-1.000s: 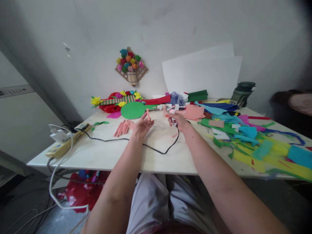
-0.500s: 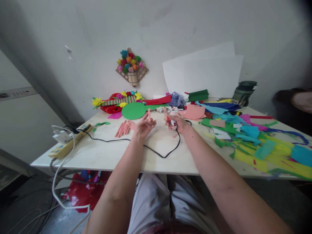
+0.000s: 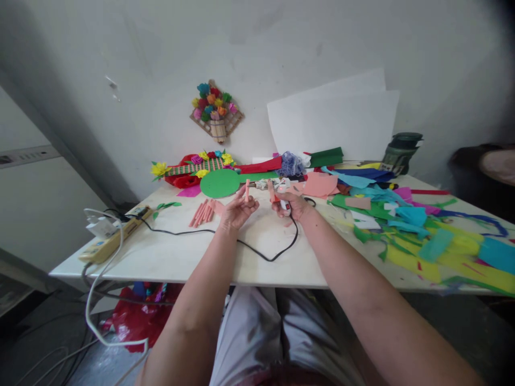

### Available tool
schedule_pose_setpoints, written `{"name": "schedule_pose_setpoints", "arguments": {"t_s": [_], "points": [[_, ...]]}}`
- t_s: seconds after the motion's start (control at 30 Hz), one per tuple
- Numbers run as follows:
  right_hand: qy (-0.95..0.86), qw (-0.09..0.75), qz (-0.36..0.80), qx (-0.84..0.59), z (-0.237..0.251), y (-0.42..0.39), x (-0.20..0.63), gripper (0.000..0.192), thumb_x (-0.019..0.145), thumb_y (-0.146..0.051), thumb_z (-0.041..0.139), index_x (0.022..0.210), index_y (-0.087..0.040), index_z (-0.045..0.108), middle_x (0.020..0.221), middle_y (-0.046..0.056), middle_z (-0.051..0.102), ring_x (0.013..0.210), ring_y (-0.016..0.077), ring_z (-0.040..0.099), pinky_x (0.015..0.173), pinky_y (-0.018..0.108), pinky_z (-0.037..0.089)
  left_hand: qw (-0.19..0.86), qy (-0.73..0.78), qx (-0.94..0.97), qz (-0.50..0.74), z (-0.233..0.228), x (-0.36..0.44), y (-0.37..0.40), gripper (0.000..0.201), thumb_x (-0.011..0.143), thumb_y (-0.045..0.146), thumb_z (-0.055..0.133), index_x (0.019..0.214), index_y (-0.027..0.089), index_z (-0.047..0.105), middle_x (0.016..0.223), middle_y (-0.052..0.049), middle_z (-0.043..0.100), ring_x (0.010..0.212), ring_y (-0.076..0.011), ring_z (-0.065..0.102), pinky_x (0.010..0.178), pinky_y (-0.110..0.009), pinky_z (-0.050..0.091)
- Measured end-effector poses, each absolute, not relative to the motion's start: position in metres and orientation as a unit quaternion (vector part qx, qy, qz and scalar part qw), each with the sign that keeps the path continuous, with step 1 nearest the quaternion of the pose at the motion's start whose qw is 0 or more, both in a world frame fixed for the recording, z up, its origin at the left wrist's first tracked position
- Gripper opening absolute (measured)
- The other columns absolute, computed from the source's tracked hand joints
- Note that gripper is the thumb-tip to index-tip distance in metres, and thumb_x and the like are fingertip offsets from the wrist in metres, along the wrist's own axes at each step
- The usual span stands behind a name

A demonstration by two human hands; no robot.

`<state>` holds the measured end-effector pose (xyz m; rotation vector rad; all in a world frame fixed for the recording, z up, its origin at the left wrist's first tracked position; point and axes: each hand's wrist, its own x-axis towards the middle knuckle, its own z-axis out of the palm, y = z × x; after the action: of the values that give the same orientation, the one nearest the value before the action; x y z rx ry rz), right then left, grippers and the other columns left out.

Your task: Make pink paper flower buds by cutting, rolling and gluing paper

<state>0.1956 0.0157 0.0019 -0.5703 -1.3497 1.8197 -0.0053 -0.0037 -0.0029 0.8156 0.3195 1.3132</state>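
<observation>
My left hand (image 3: pixel 240 209) is closed on a thin pink paper roll (image 3: pixel 247 190), which stands upright between the fingertips. Across a small gap, my right hand (image 3: pixel 295 205) grips a small white glue gun (image 3: pixel 285 205) with a red switch and an orange front part, its black cord running down. A short pink strip (image 3: pixel 271 190) stands upright at the right fingers, by the gun's front; what exactly holds it is hard to make out. Several finished-looking pink rolls (image 3: pixel 202 213) lie in a pile left of my left hand.
A green disc (image 3: pixel 219 184) and a flower-trimmed piece (image 3: pixel 196 168) lie behind my left hand. Coloured paper scraps (image 3: pixel 422 225) cover the right side, with a dark bottle (image 3: pixel 401 153) behind. A black cord (image 3: pixel 257 252) loops across the table from a power strip (image 3: pixel 116 236).
The strip and glue gun in my right hand have tilted slightly. My left hand still holds its roll in nearly the same place. The view has shifted a little.
</observation>
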Motion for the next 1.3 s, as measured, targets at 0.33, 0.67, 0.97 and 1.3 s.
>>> {"name": "schedule_pose_setpoints", "arguments": {"t_s": [0.33,0.67,0.97,1.3], "points": [[-0.536,0.398,0.708,-0.232,0.001,0.017,0.194,0.027,0.068,-0.039,0.066,0.068,-0.014,0.055,0.054,0.002,0.062,0.031,0.0061,0.038,0.036,0.022,0.041,0.707,0.156,0.366,0.585,0.0,-0.003,-0.006,0.039,0.067,0.009,0.056,0.104,0.02,0.059,0.066,0.002,0.053,0.052,-0.0053,0.044,0.087,-0.036,0.042],[-0.528,0.409,0.702,-0.249,0.004,0.015,0.193,0.027,0.067,-0.039,0.067,0.068,-0.014,0.054,0.053,0.002,0.062,0.031,0.0064,0.038,0.035,0.022,0.04,0.704,0.178,0.366,0.582,-0.003,-0.004,-0.002,0.034,0.063,0.01,0.06,0.096,0.018,0.06,0.064,0.001,0.056,0.055,-0.0078,0.052,0.086,-0.038,0.043],[-0.53,0.415,0.696,-0.249,0.002,0.017,0.195,0.028,0.067,-0.04,0.065,0.069,-0.014,0.055,0.053,0.002,0.061,0.032,0.0062,0.038,0.036,0.022,0.04,0.714,0.176,0.394,0.552,-0.007,-0.007,0.001,0.047,0.062,0.01,0.06,0.108,0.016,0.057,0.066,0.0,0.058,0.055,-0.0084,0.053,0.084,-0.036,0.044],[-0.494,0.459,0.689,-0.264,0.003,0.019,0.197,0.026,0.067,-0.038,0.066,0.07,-0.016,0.052,0.054,0.0,0.06,0.032,0.0056,0.037,0.038,0.022,0.039,0.697,0.205,0.399,0.559,-0.012,-0.007,0.007,0.048,0.062,0.007,0.059,0.11,0.014,0.056,0.069,-0.003,0.063,0.057,-0.0098,0.056,0.084,-0.036,0.044]]}}
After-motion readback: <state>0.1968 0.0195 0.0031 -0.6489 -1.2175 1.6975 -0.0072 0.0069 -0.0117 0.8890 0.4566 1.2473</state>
